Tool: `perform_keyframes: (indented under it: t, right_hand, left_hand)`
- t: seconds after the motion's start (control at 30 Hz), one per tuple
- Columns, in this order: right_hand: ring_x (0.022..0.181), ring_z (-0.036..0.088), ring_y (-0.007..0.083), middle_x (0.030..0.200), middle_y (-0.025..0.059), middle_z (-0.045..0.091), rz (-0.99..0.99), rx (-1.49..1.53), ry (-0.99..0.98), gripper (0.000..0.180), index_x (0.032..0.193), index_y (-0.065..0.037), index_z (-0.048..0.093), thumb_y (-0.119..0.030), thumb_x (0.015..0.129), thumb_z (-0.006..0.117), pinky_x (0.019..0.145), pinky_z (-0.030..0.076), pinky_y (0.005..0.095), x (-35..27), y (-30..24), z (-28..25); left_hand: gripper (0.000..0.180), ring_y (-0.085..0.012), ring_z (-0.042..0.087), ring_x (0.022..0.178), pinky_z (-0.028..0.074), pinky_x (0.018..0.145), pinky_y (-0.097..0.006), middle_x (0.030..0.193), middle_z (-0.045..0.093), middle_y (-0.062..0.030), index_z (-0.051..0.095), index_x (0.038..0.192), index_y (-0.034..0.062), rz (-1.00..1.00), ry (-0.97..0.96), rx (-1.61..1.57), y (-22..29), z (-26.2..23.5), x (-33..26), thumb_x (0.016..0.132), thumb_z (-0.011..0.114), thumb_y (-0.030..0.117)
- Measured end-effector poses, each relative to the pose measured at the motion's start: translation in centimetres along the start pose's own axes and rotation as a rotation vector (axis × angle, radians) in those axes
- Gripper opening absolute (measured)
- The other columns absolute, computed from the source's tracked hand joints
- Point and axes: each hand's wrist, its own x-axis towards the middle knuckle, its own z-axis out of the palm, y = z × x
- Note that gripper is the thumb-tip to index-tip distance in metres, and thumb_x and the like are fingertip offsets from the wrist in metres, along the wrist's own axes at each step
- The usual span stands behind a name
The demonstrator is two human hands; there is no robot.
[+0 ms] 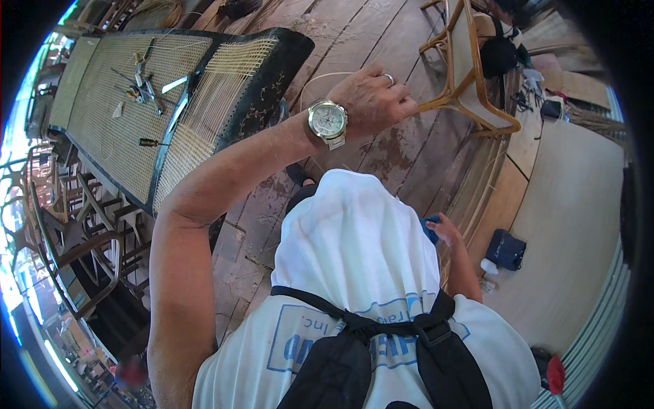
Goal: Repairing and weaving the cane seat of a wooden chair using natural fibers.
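Observation:
My left hand (376, 99), with a ring and a silver watch (328, 120) at its wrist, is raised in front of me with its fingers curled closed. A thin pale cane strand (315, 79) loops beside it; whether the fingers pinch it is hidden. My right hand (446, 230) hangs low at my right side, thumb and fingers apart, next to a small blue thing (430, 229) I cannot make out. To the left stands a black-framed panel (289, 49) with woven cane (102, 95). Metal hand tools (142, 85), a white blade (174, 84) and an awl-like tool (151, 142) lie on it.
A wooden chair frame (452, 95) stands just beyond my left hand. Stacked chair frames (92, 255) crowd the left side. On the right, a dark blue pouch (505, 249) lies on a pale board (565, 204). Wooden planks (361, 41) make up the floor.

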Motion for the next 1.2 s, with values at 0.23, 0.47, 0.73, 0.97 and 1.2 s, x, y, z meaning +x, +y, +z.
perform_keyframes:
  t: [0.23,0.47,0.73,0.97,1.2]
  right_hand:
    - [0.1,0.059,0.0222,0.108,0.0129,0.064,-0.109,0.09,-0.06,0.057,0.119,0.004,0.054,-0.031,0.083,0.08,0.088,0.048,0.0365,3.6,3.4,2.1]
    - [0.107,0.06,0.0235,0.119,0.0166,0.063,-0.056,0.081,-0.133,0.068,0.131,0.006,0.052,-0.03,0.081,0.081,0.093,0.048,0.0363,4.0,2.9,1.8]
    - [0.11,0.059,0.0246,0.122,0.0173,0.063,-0.087,0.079,-0.067,0.07,0.133,0.007,0.05,-0.026,0.08,0.081,0.095,0.047,0.0362,6.2,5.7,3.6]
    - [0.104,0.059,0.0239,0.11,0.0141,0.064,-0.095,0.073,-0.083,0.047,0.115,0.001,0.058,-0.021,0.079,0.08,0.093,0.047,0.037,4.2,4.0,4.1]
    - [0.118,0.058,0.0285,0.126,0.0159,0.063,-0.078,0.116,-0.067,0.059,0.129,0.0,0.056,-0.02,0.078,0.079,0.102,0.045,0.0379,6.2,7.6,5.5]
  left_hand:
    - [0.013,-0.0204,0.069,0.09,0.049,0.089,-0.037,0.089,0.067,-0.003,0.059,0.098,0.0155,0.03,-0.094,0.035,0.2,0.6,-0.1,0.086,0.064,0.013]
    - [0.012,-0.0197,0.068,0.084,0.05,0.086,-0.036,0.083,0.064,-0.0026,0.058,0.095,0.0148,0.035,-0.098,0.03,0.4,0.7,-0.8,0.085,0.064,0.013]
    - [0.01,-0.0197,0.067,0.084,0.05,0.086,-0.035,0.083,0.064,-0.0028,0.059,0.092,0.0139,0.033,-0.094,0.025,1.2,0.7,-1.7,0.085,0.064,0.012]
    - [0.011,-0.0194,0.068,0.084,0.048,0.086,-0.034,0.084,0.065,-0.0027,0.059,0.094,0.0138,0.024,-0.238,0.044,1.9,0.1,-1.9,0.084,0.065,0.011]
    - [0.014,-0.0195,0.068,0.086,0.047,0.087,-0.035,0.085,0.065,-0.0028,0.06,0.095,0.0139,0.03,-0.239,0.046,2.2,0.6,-2.1,0.084,0.068,0.012]
